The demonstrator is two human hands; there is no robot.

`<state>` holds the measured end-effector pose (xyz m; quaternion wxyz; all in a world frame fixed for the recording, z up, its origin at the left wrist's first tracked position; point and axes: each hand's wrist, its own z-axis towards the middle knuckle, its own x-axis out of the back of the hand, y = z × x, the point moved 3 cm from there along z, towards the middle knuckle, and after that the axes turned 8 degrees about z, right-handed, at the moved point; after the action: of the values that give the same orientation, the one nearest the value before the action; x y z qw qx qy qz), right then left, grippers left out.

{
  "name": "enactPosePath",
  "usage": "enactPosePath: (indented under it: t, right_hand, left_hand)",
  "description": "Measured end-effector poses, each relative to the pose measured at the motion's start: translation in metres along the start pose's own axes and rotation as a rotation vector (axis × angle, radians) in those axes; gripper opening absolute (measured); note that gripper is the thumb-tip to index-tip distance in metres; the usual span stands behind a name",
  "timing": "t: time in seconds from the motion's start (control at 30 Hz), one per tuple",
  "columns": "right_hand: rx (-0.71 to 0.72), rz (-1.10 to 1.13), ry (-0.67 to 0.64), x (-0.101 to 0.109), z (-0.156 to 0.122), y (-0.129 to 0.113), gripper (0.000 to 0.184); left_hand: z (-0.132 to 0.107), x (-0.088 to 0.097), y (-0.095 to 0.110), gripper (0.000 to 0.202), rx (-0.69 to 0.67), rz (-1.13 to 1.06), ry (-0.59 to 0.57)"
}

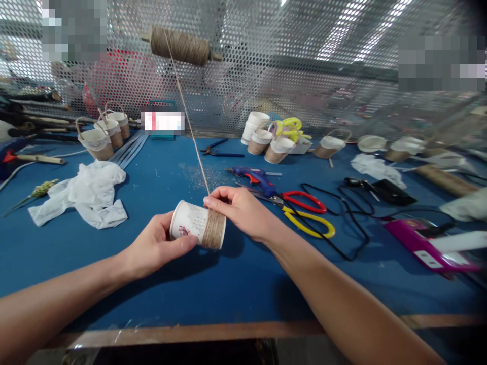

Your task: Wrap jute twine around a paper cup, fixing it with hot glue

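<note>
My left hand [154, 247] grips a white paper cup [190, 223] lying on its side above the blue table [228, 284]. Brown twine is wound round the cup's rim end [214, 229]. My right hand [239, 210] pinches the twine strand [190, 126] against the cup's wrapped end. The strand runs taut up to a twine spool [180, 45] hanging on the perforated metal screen.
A blue glue gun [256, 177] and red-and-yellow scissors [304, 213] lie just right of my hands. Crumpled white plastic [85, 195] sits left. Finished twine-wrapped cups [101, 134] stand back left, more cups [268, 144] back centre. Black cables [342, 218] and a magenta box [426, 243] lie right.
</note>
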<state>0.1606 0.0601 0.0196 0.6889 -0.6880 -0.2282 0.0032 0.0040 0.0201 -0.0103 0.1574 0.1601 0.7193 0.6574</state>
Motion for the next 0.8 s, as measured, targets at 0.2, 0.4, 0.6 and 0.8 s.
enactPosePath:
  t: [0.2, 0.4, 0.6, 0.8]
  right_hand:
    - [-0.017, 0.014, -0.006, -0.002, 0.001, 0.004, 0.021]
    - [-0.011, 0.048, -0.020, -0.003, 0.000, 0.001, 0.027]
    - [-0.050, 0.072, -0.163, 0.010, -0.006, -0.011, 0.040]
    - [-0.068, 0.061, -0.399, 0.017, -0.010, -0.015, 0.042]
  left_hand:
    - [0.000, -0.002, -0.001, 0.021, 0.015, 0.005, 0.021]
    - [-0.002, -0.003, 0.004, 0.011, -0.327, 0.399, 0.029]
    - [-0.005, -0.001, 0.013, 0.017, -0.773, 0.764, 0.135]
    - [0.001, 0.006, 0.012, 0.019, -0.661, 0.780, 0.109]
